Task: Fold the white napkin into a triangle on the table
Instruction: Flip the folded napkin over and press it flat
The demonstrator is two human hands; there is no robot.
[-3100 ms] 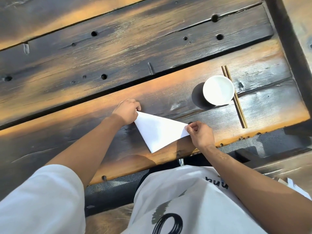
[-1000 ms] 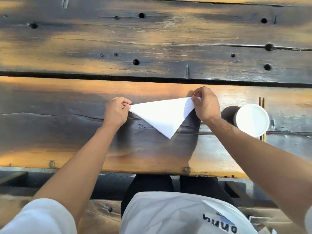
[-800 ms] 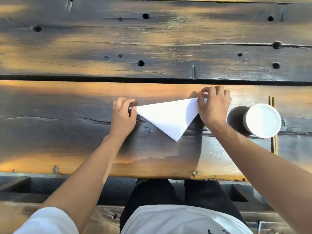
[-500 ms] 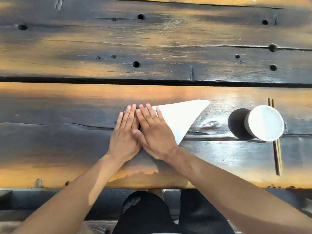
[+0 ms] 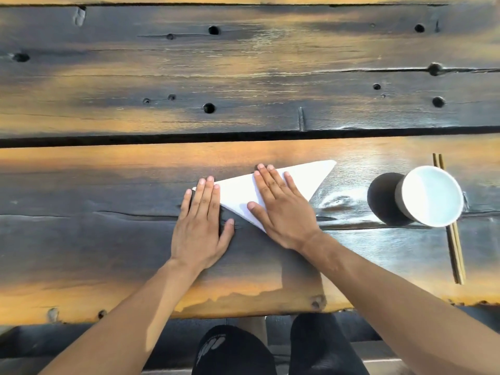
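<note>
Sliding rightward, right hand (image 5: pixel 281 209) (flat) now mid-napkin (image 5: pixel 238 196).

Both hands lie flat on the bench (image 5: pixel 108 239) — the left hand (image 5: pixel 201 228) on the near-left corner of the white napkin (image 5: pixel 238 193), the right hand (image 5: pixel 284 209) across its middle. Left of them the planks are bare, and so is the far plank beyond the dark gap. To the right a white cup (image 5: pixel 430 196) stands well apart from the napkin's tip, touching a pair of chopsticks (image 5: pixel 454 239) — bare wood lies between.
</note>
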